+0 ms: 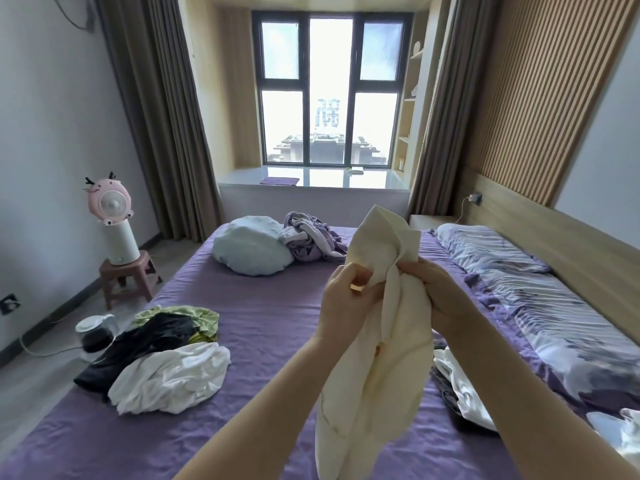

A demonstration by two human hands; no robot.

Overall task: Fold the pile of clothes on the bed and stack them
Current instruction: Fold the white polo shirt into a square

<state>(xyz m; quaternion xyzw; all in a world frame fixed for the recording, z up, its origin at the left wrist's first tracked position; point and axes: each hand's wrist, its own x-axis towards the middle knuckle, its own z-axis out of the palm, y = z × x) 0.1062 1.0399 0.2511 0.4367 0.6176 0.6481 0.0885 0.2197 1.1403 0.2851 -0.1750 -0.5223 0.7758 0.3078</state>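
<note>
Both hands are holding a cream garment (374, 341) up in the air over the near middle of the bed (270, 327): the left hand (346, 303) is pinching a bunched edge and the right hand (433, 292) is closing around a gathered fold just beside it. Because the cloth is hanging crumpled, with no seam or corner showing, the person is risking a crooked fold. The pile of clothes (162, 355) is lying near the bed's left edge, where a loose tug is likely to send pieces sliding to the floor.

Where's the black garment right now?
The black garment lies in the pile at the bed's left edge, between the green garment behind it and the white garment in front.
</note>
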